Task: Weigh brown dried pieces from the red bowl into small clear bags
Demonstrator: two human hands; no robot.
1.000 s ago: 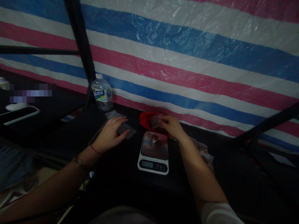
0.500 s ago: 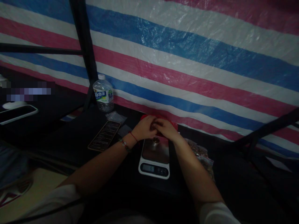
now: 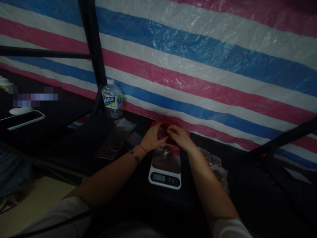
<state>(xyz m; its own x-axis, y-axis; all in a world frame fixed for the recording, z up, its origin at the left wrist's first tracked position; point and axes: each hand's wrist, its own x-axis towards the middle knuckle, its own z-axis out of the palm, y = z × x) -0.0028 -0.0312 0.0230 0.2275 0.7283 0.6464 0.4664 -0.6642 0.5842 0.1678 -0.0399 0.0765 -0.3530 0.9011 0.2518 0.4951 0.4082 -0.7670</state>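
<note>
Head view: at frame centre, a small clear bag is pinched between the fingers of the left hand and right hand, over a red tray behind the scale. Judged step: bag handling; steady fingers are called for next.

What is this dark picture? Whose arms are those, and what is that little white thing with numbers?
The camera sits on a person's head, looking down, so the arms are that person's own. The left hand and right hand meet over a red tray, pinching a small clear bag between them. Just below is a kitchen scale with a tiny cup on it; the numbers show weight. A water bottle stands to the left on the dark table, and a striped plastic sheet hangs behind.
</note>
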